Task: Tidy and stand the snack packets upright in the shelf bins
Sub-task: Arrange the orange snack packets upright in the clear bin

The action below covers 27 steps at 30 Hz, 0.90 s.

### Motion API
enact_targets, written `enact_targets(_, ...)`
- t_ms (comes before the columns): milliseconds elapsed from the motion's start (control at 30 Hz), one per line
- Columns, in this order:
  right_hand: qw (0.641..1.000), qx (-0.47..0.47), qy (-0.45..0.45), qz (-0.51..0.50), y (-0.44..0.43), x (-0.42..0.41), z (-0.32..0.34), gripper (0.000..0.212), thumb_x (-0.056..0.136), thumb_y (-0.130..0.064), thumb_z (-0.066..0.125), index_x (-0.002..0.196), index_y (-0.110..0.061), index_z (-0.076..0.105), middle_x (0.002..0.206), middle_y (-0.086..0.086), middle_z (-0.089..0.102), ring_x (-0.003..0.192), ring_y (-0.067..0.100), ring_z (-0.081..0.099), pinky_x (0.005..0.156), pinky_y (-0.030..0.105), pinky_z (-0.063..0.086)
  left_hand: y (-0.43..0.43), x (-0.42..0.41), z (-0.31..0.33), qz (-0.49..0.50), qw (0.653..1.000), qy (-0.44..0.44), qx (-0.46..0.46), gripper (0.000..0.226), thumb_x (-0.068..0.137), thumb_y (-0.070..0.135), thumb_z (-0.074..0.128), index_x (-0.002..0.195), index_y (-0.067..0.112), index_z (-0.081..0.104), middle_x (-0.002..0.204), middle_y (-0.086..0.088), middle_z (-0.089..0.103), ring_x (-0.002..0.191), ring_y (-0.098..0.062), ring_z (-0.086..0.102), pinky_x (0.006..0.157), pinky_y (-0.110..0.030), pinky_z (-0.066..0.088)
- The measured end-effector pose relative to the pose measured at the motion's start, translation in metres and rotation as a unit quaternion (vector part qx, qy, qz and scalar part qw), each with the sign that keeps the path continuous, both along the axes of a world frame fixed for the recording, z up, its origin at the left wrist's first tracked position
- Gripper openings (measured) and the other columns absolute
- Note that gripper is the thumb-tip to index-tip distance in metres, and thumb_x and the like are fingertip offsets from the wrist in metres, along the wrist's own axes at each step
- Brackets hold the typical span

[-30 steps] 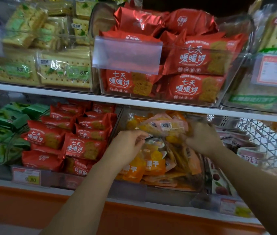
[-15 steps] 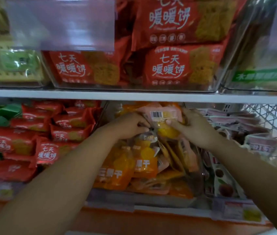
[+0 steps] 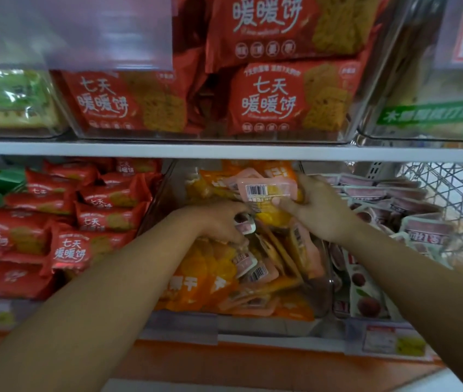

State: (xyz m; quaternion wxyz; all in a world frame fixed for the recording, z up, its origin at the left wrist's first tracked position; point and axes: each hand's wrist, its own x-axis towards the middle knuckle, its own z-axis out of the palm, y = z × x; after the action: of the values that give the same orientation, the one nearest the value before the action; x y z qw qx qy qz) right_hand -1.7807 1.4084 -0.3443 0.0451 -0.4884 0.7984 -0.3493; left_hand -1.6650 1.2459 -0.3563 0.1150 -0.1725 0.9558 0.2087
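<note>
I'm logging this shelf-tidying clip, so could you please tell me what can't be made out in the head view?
- Left hand: head view, fingertips buried among the orange packets; grip unclear.
- Pink packet front: head view, faces away; the right hand covers one end.
- Lower price tag: head view, blurred, unreadable.
- Upper red packets: head view, cut off by the top edge.

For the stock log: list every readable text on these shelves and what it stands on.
"七天暖暖饼": upper red packets, lower red packets.
"干": orange packet, rest hidden.
Barcode digits on pink packet, price tag, green label: too blurred.
</note>
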Motion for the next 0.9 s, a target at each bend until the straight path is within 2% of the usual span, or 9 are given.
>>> enact_targets(100, 1.000, -0.001, -0.004, 0.006, 0.001, -0.001, 0.000, 0.034, 0.088, -0.027, 0.062, 0.121, -0.018, 0.055, 0.110, 0.008, 0.064, 0.103, 0.024, 0.057, 0.090, 0.038, 0.048, 0.002, 0.004, -0.003, -0.019, 0.997, 0.053, -0.050, 0.058, 0.084, 0.033, 0.065, 0.138, 0.029, 0.044, 0.146, 0.000, 0.042, 0.128, -0.022, 0.043, 0.099, -0.030, 0.041)
enact_targets(200, 1.000, -0.002, -0.002, 0.009, 0.001, -0.002, -0.001, 0.035, 0.088, -0.027, 0.062, 0.122, -0.019, 0.055, 0.111, 0.007, 0.063, 0.105, 0.024, 0.056, 0.092, 0.038, 0.047, 0.001, 0.007, -0.002, -0.023, 0.994, 0.062, -0.085, 0.055, 0.089, 0.022, 0.057, 0.140, 0.032, 0.041, 0.146, -0.002, 0.042, 0.126, -0.025, 0.044, 0.087, -0.024, 0.038)
enact_targets(300, 1.000, 0.008, -0.005, -0.002, 0.001, -0.005, -0.002, 0.036, 0.088, -0.028, 0.062, 0.123, -0.021, 0.054, 0.112, 0.007, 0.061, 0.107, 0.022, 0.054, 0.094, 0.036, 0.045, 0.001, 0.010, -0.003, 0.005, 0.988, 0.100, -0.114, 0.056, 0.088, 0.013, 0.055, 0.137, 0.038, 0.045, 0.144, -0.001, 0.045, 0.125, -0.024, 0.048, 0.094, -0.028, 0.042)
enact_targets(400, 1.000, 0.008, -0.002, -0.002, 0.001, -0.005, -0.004, 0.036, 0.088, -0.028, 0.062, 0.122, -0.021, 0.055, 0.112, 0.009, 0.062, 0.108, 0.023, 0.054, 0.095, 0.037, 0.045, -0.010, 0.020, -0.004, 0.054, 0.979, 0.164, -0.111, 0.043, 0.088, 0.013, 0.058, 0.128, 0.030, 0.057, 0.134, 0.001, 0.056, 0.121, -0.021, 0.053, 0.101, -0.034, 0.043)
enact_targets(600, 1.000, 0.002, -0.005, 0.008, 0.001, -0.003, -0.002, 0.037, 0.086, -0.026, 0.064, 0.122, -0.021, 0.057, 0.111, 0.007, 0.063, 0.107, 0.024, 0.055, 0.094, 0.042, 0.046, -0.024, 0.018, -0.009, 0.122, 0.970, 0.134, -0.161, 0.032, 0.089, 0.028, 0.059, 0.120, 0.022, 0.064, 0.122, -0.003, 0.064, 0.111, -0.022, 0.059, 0.095, -0.038, 0.048)
enact_targets(800, 1.000, 0.012, -0.002, -0.008, 0.000, -0.003, -0.002, 0.035, 0.087, -0.027, 0.063, 0.121, -0.020, 0.057, 0.111, 0.011, 0.061, 0.106, 0.024, 0.054, 0.093, 0.041, 0.047, -0.023, 0.015, -0.013, 0.130, 0.965, 0.147, -0.176, 0.029, 0.090, 0.021, 0.057, 0.119, 0.021, 0.063, 0.122, -0.005, 0.063, 0.110, -0.024, 0.059, 0.095, -0.038, 0.048)
enact_targets(900, 1.000, 0.008, -0.008, -0.013, 0.000, -0.002, -0.002, 0.035, 0.088, -0.026, 0.062, 0.122, -0.020, 0.056, 0.111, 0.011, 0.059, 0.103, 0.023, 0.056, 0.092, 0.035, 0.047, -0.022, 0.016, -0.013, 0.123, 0.963, 0.156, -0.180, 0.031, 0.090, 0.017, 0.055, 0.119, 0.023, 0.061, 0.123, -0.006, 0.062, 0.111, -0.025, 0.058, 0.095, -0.039, 0.048)
